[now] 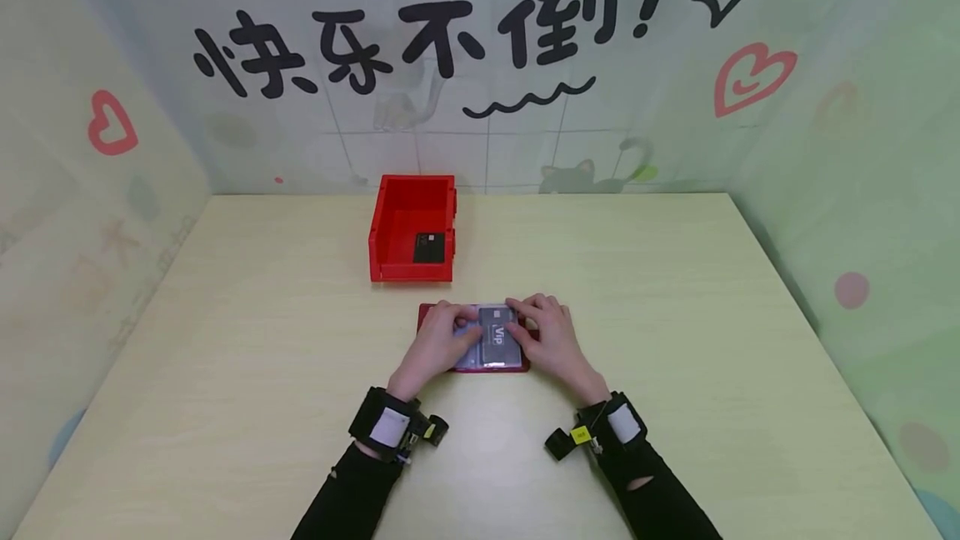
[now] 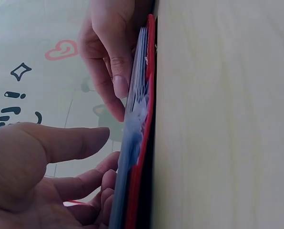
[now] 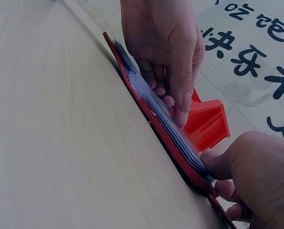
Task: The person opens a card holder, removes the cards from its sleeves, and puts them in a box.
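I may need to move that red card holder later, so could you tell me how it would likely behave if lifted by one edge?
The card holder would probably flop: the wrist views show a thin red cover with a stack of loose clear sleeves. The sleeves look glossy, so likely slippery, and may fan open. It lies flat and seems light, so a push should slide it.

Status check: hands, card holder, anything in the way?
Left hand and right hand pressing on red card holder. VIP card on top. Red bin behind, clear.
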Demonstrator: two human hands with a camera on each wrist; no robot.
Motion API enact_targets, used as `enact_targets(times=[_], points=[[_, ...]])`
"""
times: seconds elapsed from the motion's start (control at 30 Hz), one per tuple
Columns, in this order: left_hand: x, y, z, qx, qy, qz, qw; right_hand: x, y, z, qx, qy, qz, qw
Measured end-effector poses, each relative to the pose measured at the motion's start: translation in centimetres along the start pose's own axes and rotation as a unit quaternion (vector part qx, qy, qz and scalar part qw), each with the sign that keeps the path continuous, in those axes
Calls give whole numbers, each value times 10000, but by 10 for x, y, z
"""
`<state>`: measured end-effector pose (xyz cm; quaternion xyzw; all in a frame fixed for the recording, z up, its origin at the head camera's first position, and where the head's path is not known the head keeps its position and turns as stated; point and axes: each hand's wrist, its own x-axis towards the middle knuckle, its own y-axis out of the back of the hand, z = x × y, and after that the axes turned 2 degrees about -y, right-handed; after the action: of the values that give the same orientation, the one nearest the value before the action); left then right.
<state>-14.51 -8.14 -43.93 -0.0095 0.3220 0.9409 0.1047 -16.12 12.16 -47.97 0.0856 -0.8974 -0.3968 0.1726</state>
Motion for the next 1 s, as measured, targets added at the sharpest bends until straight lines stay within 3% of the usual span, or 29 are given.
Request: enact_targets(times=[0.23,0.67,1.0], points=[[0,-1,-3,9,-146,61,9999,-1,1,-2,34,-179,-1,9998],[-1,-2,0,-212,163,-67,9996,-3,4,-1,16,-332,-108,9994],[0,-1,1,-201,92,-139,9997,-4,6,-2,-30,-353,-183,9992]])
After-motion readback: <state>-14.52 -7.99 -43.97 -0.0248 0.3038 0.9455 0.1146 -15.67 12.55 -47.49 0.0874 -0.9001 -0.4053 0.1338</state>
